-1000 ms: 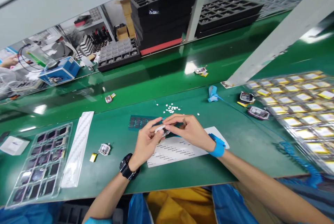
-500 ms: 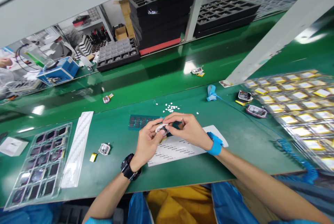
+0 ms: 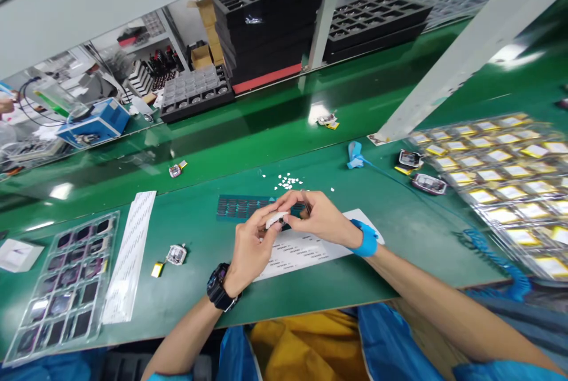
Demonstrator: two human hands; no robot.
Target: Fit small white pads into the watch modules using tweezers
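Green across the workbench (image 3: pixel 193 218), under a printed white sheet (image 3: pixel 310 251), perhaps for protection. Near that sheet, pinched by the left hand (image 3: pixel 254 245), likely for steadiness, with right hand (image 3: pixel 323 221) curled close, grip unclear: white-edged housing (image 3: pixel 275 219). Beyond, within reach: tiny white pieces (image 3: pixel 287 182).

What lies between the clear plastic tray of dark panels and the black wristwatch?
In the head view, a long white printed strip, a yellow rectangular piece and a silvery square frame.

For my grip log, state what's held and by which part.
A small white part, held at its edges by left hand and right hand; the right also seems to hold a slim dark item, grip unclear.
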